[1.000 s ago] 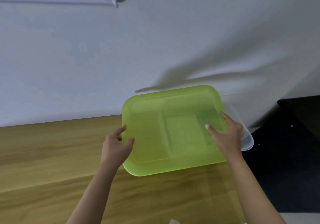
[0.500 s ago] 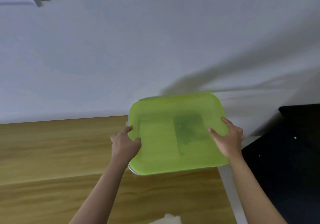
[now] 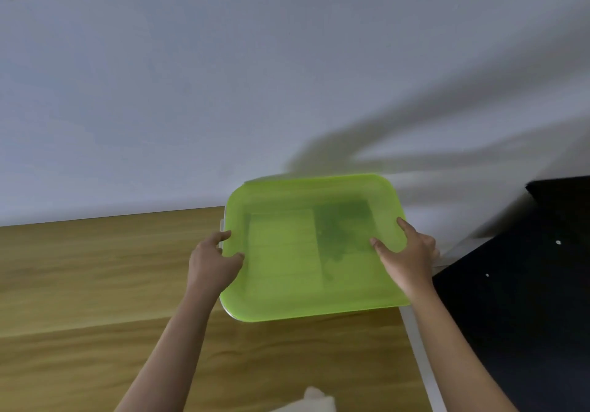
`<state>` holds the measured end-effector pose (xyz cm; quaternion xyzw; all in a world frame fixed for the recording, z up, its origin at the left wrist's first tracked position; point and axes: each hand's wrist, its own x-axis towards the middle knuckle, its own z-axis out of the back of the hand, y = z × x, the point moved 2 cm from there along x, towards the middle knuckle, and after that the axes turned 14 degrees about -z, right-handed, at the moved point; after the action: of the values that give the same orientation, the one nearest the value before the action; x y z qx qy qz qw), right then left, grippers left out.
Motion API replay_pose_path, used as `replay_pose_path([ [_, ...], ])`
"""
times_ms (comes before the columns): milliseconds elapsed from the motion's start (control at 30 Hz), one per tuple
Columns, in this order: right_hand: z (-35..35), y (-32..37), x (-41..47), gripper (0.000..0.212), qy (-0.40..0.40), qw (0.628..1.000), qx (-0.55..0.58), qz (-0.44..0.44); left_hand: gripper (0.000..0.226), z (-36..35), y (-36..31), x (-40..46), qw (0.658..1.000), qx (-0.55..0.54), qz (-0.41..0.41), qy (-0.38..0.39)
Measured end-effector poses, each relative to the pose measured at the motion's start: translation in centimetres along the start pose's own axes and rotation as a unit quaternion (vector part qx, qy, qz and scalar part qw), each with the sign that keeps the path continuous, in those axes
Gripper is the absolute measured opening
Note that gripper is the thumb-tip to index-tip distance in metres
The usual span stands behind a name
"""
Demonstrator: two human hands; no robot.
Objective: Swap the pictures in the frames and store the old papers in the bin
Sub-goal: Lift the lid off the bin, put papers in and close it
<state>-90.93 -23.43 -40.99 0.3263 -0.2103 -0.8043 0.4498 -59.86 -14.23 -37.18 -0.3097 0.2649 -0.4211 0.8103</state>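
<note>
Lime-green translucent plastic lid [image 3: 306, 252], rounded corners w/ a shallow raised rim, sits on the bin [image 3: 227, 310] at the far right end of the wooden tabletop [image 3: 95, 284], against the wall; only a thin pale edge of the bin shows beneath it. Left hand [image 3: 212, 260] grips the lid's left edge, thumb on top, fingers curled round the rim; right hand [image 3: 408, 258] lies on the lid's right side, index finger and thumb spread flat, other fingers hidden, so can't tell if it wraps the edge. Thru the lid: a pale sheet and a darker one, prob. the old papers [image 3: 306, 245], apparently already inside; storing looks nearly done, lid likely just needs pressing shut. No frames in view, so the swap itself can't be judged. Wood is matte, grainy; lid smooth, slightly glossy.
</note>
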Motion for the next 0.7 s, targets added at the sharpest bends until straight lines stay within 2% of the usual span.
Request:
replay_pose_path([
  [200,0.1,0.3,-0.3,0.074,0.000,1.000,-0.016,0.009,0.051,-0.1,0.9,0.4,1.000,-0.022,0.003,-0.003],
  [700,-0.3,-1.3,-0.2,0.075,-0.011,0.996,-0.082,0.031,0.053,-1.6,2.3,0.0,1.000,0.011,-0.011,-0.003],
])
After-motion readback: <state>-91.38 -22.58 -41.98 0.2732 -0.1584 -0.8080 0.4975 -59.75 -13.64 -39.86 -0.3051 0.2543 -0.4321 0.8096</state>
